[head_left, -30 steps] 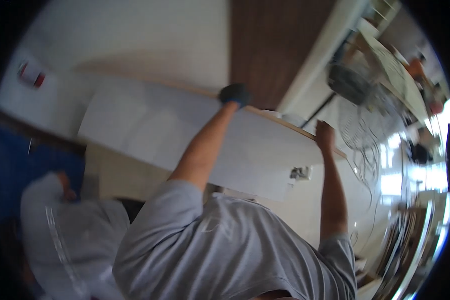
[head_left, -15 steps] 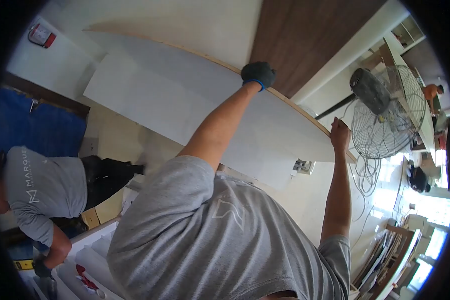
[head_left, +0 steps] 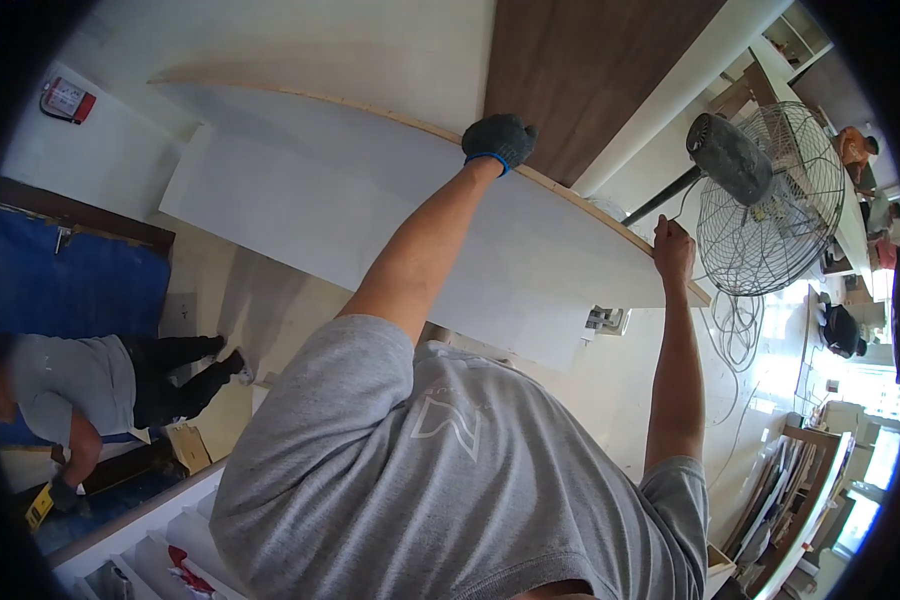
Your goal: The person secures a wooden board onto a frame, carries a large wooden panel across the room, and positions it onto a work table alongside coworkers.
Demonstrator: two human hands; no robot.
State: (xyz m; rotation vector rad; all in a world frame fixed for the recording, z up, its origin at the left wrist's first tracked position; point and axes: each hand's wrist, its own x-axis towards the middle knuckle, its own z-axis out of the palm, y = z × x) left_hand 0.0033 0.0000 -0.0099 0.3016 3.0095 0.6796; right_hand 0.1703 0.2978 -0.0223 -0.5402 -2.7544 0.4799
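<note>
Left hand: gloved (head_left: 500,140), fingers curled over the panel's wooden edge (head_left: 560,188), gripping around its middle stretch.
Right hand: bare (head_left: 674,248), clenched on that same edge, nearer the panel's right end.
Panel: long and pale (head_left: 300,180), under both forearms; its long axis runs crosswise to them, reaching well past the left hand but only a little beyond the right.
Beyond the edge: dark brown board (head_left: 590,80), beside the gloved hand.
Right side: fan (head_left: 732,160), near the bare hand.
Far left: a co-worker (head_left: 80,380), well apart.
</note>
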